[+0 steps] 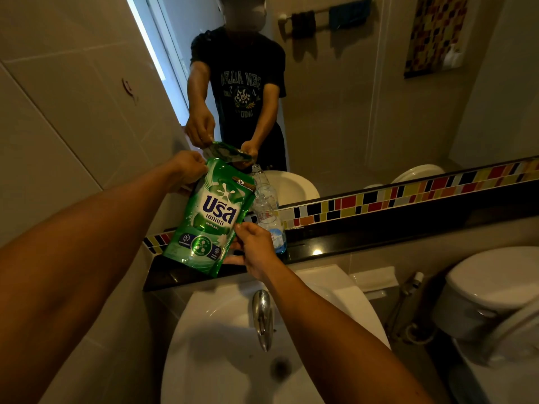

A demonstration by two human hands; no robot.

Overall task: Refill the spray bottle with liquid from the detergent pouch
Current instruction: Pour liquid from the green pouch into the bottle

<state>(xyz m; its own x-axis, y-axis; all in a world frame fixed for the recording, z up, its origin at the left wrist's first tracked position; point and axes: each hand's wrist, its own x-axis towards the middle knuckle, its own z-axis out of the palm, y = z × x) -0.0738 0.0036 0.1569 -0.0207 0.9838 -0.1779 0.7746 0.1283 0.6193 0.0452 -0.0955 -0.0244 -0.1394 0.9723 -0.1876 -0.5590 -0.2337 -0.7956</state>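
Spray bottle (267, 217): clear plastic, its neck open with no trigger head on it, standing on the dark ledge (379, 231) below the mirror, far side of the sink. A little blue liquid sits in its base. It is just right of the detergent pouch (211, 217) and partly behind it.

You hold the green pouch upright over the ledge, tipped slightly toward the bottle. Your left hand (186, 170) pinches the pouch's top left corner, fingers curled closed on the film. Your right hand (252, 246) grips the lower right edge, thumb on the front and fingers wrapped behind. Whether the pouch's bottom rests on the ledge cannot be told. The pouch's spout or tear corner is hard to make out, so it is unclear if it is open yet.

Nearer to you, the white sink (221, 345) and its chrome tap (262, 316) lie below your forearms. A toilet (493, 293) stands to the right. A band of coloured tiles (408, 193) runs along the wall above the ledge.

Likely risks: the bottle's neck is narrow and nothing steadies the bottle, so a soft, full pouch could gush, miss the opening, run along the ledge, or nudge the light bottle over.
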